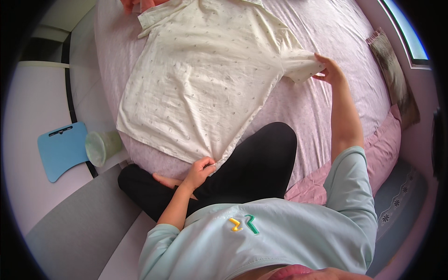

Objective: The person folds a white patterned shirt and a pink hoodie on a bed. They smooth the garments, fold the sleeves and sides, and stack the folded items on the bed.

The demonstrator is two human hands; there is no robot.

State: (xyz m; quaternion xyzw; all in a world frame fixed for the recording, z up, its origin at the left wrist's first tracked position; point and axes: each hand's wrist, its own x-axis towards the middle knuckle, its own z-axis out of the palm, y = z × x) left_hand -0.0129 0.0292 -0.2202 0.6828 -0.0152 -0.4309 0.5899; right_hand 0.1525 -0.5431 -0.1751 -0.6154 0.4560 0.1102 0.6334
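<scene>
A cream short-sleeved shirt (206, 77) with small printed motifs lies spread over the pink bedsheet (311, 105). My left hand (201, 170) pinches its hem near my crossed legs, and creases run up the cloth from that grip. My right hand (329, 70) holds the cuff of the sleeve on the right, thumb and fingers on either side of the fabric. The opposite sleeve lies at the upper left, and the top of the shirt runs out of view.
Reddish cloth (140, 5) lies at the bed's upper left. A pink pillow (383, 150) and a fringed brown textile (395, 77) are at the right. Left of the bed are a translucent bin (101, 147) and a blue lap-desk-like board (63, 150).
</scene>
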